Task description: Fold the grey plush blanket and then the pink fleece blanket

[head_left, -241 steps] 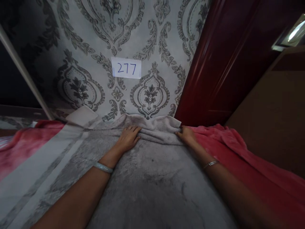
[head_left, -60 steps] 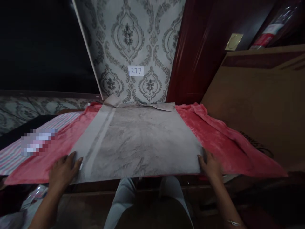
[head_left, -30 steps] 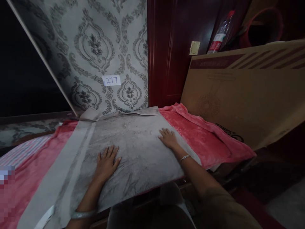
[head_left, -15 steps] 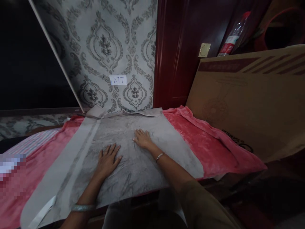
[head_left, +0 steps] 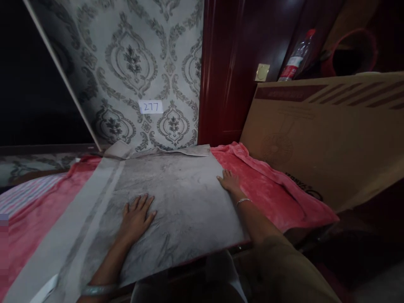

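A wide grey sheet of cloth [head_left: 183, 210], wrinkled in places, lies spread in front of me. A lighter band runs down its left side, and its far edge is folded up against the wall. My left hand [head_left: 137, 216] rests flat on the left half of the cloth with fingers spread. Near the cloth's right edge, my right hand [head_left: 230, 182] lies palm down with its fingers extended, holding nothing. Underneath, a pink plush blanket [head_left: 268, 189] shows on both sides of the grey cloth.
A large cardboard box [head_left: 331, 139] leans at the right, with a plastic bottle [head_left: 293, 63] behind its top edge. A dark screen [head_left: 38, 92] stands at the left. Patterned wallpaper with a paper label [head_left: 150, 107] and a dark red door [head_left: 224, 84] are behind.
My right hand has slid right across the grey cloth, from its middle to near its right edge. My left hand stays on about the same spot. The view has shifted slightly.
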`<state>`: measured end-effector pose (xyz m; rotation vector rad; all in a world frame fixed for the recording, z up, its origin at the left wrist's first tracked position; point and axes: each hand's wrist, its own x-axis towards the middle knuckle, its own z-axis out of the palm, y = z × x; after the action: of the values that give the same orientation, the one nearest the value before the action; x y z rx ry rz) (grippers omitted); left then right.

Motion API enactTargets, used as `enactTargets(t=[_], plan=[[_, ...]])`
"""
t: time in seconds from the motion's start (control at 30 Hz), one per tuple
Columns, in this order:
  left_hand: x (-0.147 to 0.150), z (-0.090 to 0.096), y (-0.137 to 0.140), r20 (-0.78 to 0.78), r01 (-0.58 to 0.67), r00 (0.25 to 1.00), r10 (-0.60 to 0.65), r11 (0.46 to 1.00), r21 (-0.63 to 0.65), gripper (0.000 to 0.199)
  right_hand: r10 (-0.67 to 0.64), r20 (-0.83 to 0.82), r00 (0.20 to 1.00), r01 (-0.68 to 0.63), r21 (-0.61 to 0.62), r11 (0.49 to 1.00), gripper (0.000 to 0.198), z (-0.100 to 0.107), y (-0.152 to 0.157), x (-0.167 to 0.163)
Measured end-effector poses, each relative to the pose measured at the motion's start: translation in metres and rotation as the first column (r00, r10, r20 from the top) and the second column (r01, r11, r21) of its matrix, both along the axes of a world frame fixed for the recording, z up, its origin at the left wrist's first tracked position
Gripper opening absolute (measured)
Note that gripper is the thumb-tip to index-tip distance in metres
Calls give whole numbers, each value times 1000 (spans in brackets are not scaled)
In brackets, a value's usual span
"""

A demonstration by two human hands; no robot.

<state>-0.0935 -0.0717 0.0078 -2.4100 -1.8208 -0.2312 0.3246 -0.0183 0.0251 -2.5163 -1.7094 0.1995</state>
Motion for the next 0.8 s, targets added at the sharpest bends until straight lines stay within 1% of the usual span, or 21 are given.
enactTargets(t=[0.03, 0.1, 0.13, 0.2, 0.23, 0.3, 0.37, 0.43, 0.5, 0.53, 0.67, 0.73, 0.8], plan=[[1, 1, -1, 7, -2, 1000, 2, 1000, -4, 57, -23, 16, 1000, 23, 0, 1000, 67, 1, -3, -3], [4, 2, -4, 22, -6, 1000, 7, 1000, -21, 57, -34, 52, 998, 31, 57, 998, 67, 3, -6, -19], [6, 3, -5, 30, -8, 1000, 8, 1000, -29, 58, -5, 64, 998, -1, 101, 995, 66, 4, -7, -33], [7, 5, -9, 42, -9, 999, 11, 999, -43, 58, 133, 67, 989, -143, 168, 975, 65, 5, -8, -64], [6, 6, -11, 47, -10, 999, 12, 999, -48, 59, 229, 59, 972, -236, 169, 957, 65, 4, -9, -79], [5, 7, -15, 56, -12, 998, 16, 998, -64, 59, 392, 29, 920, -393, 109, 913, 63, 1, -12, -105], [5, 9, -17, 65, -19, 998, 25, 995, -102, 60, 461, 10, 887, -461, 58, 886, 61, -5, -15, -120], [9, 13, -15, 79, -46, 995, 59, 986, -162, 61, 462, 14, 887, -462, 51, 885, 59, -10, -18, -124], [21, 17, -6, 103, -50, 992, 74, 975, -216, 63, 451, 26, 892, -451, 71, 889, 59, -14, -19, -124], [30, 19, 1, 119, -33, 991, 62, 973, -229, 63, 451, 32, 892, -452, 81, 888, 58, -16, -20, -122], [76, 27, 41, 150, 89, 987, -60, 977, -191, 66, 458, 63, 887, -462, 108, 880, 57, -18, -22, -119], [94, 28, 59, 136, 110, 987, -85, 976, -186, 66, 457, 85, 885, -465, 114, 878, 57, -20, -23, -119], [104, 25, 73, 122, 118, 988, -95, 973, -199, 65, 456, 109, 883, -467, 113, 877, 56, -21, -24, -120]])
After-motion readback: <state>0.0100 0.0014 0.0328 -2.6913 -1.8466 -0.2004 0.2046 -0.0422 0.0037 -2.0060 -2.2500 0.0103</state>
